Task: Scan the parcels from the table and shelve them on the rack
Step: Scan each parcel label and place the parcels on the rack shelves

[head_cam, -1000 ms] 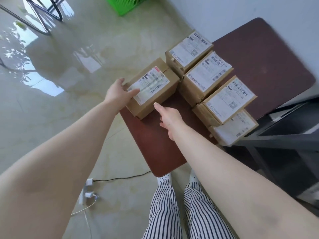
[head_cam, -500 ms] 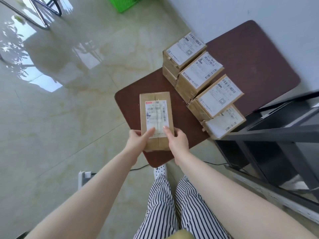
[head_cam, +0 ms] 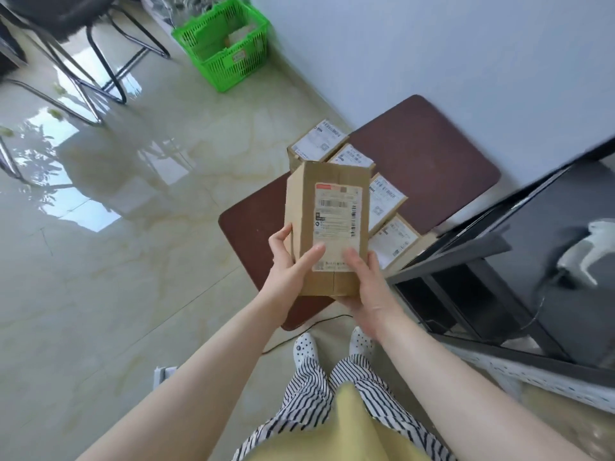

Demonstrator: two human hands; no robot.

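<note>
While both hands hold it, we log the parcel as lifted off the bench.
Parcel (head_cam: 327,227): held above the brown bench (head_cam: 429,154), label facing up.
Left hand (head_cam: 289,264): fingers curled round its left edge, thumb on the label.
Right hand (head_cam: 366,284): cupping its lower right corner, thumb on top.
Other parcels (head_cam: 382,201): four in a row on the bench.
Rack (head_cam: 532,247): dark, just right of the bench.

A brown cardboard parcel (head_cam: 327,227), label side up, is held in the air above the dark brown table (head_cam: 429,161). Four more labelled parcels (head_cam: 386,197) are lined up on it behind.
</note>
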